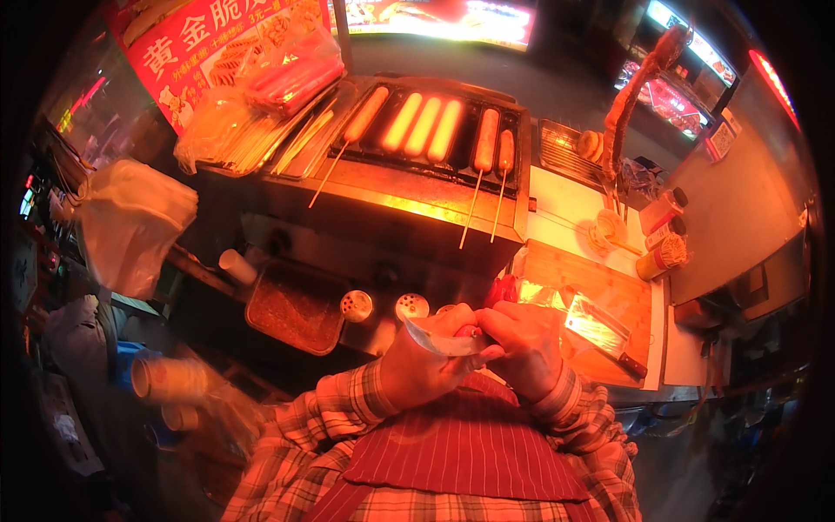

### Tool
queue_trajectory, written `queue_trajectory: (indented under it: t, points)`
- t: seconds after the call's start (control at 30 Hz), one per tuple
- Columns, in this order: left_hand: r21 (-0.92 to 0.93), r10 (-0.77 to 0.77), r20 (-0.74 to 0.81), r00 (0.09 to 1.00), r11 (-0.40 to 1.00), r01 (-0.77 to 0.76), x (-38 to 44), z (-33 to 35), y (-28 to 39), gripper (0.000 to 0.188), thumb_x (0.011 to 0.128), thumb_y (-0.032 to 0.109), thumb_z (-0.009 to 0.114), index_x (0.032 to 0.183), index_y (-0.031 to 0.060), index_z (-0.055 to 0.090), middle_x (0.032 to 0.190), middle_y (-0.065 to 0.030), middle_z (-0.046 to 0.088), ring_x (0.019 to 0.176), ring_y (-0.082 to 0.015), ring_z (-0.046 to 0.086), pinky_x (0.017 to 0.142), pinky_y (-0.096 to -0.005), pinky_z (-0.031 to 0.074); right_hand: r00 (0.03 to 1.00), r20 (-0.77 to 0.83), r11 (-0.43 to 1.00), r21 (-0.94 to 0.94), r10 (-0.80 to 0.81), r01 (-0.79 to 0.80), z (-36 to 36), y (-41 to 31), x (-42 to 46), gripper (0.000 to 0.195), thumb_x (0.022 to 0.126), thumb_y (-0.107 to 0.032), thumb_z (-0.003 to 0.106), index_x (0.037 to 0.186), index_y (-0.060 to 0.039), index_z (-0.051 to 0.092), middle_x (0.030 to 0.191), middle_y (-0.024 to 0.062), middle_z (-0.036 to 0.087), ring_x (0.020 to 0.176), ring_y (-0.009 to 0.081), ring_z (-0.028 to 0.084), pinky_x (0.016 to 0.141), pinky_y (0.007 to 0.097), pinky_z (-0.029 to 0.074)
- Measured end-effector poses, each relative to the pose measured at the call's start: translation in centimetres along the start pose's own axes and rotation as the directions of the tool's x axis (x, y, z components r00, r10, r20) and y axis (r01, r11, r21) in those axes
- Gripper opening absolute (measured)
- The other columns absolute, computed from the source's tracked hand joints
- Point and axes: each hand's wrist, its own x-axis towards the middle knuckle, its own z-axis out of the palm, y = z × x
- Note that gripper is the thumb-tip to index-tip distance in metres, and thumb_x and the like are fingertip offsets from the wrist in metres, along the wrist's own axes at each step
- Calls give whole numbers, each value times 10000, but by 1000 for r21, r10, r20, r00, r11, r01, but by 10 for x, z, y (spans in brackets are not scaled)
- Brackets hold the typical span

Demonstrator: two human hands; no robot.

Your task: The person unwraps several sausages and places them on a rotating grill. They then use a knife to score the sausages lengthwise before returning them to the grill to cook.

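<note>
Both my hands meet in front of my striped apron. My left hand is closed around a pale, thin curved sheet or wrapper; what it is made of I cannot tell. My right hand pinches at a small red item between the two hands, partly hidden by the fingers. Beyond them, sausages lie on a grill: three glowing pale ones in the middle, one on a stick at the left, and two on sticks at the right.
At the right, a knife and a plastic packet lie on a wooden cutting board. Shaker lids and a metal tray are below the grill. Skewers stand back left; plastic bags hang left. A long sausage rises at right.
</note>
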Motion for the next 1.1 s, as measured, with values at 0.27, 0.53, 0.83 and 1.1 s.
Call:
queue_trajectory:
  t: [0.27,0.53,0.83,1.1]
  points:
    - [41,27,-60,998,999,-25,0,5,1,254,912,267,682,776,55,645,844,-82,586,659,-243,560,571,-378,379,995,-78,998,13,57,-56,12,-4,-3,136,755,-156,696,868,-128,625,666,60,538,610,268,609,513,391,464]
    - [179,87,-48,995,981,-77,-4,4,-2,198,915,228,681,839,49,644,857,-116,597,680,-313,575,591,-398,437,990,-117,997,-15,78,-80,17,-8,-5,143,737,-129,696,855,-121,616,670,62,546,615,272,611,512,393,463]
    - [96,28,-10,1000,995,-27,-6,-3,-6,199,900,170,712,970,16,608,825,-115,615,681,-263,624,613,-334,467,999,-13,999,22,31,-30,14,-1,-1,258,740,-121,714,986,-108,636,707,80,584,645,283,631,539,394,480]
    - [-702,-309,-77,948,692,168,-10,14,-26,302,915,41,684,1079,48,431,890,-21,535,808,-100,532,766,-247,469,889,175,500,773,424,-391,33,13,-23,642,825,-30,744,1410,-42,479,1007,82,687,892,134,662,767,294,540]
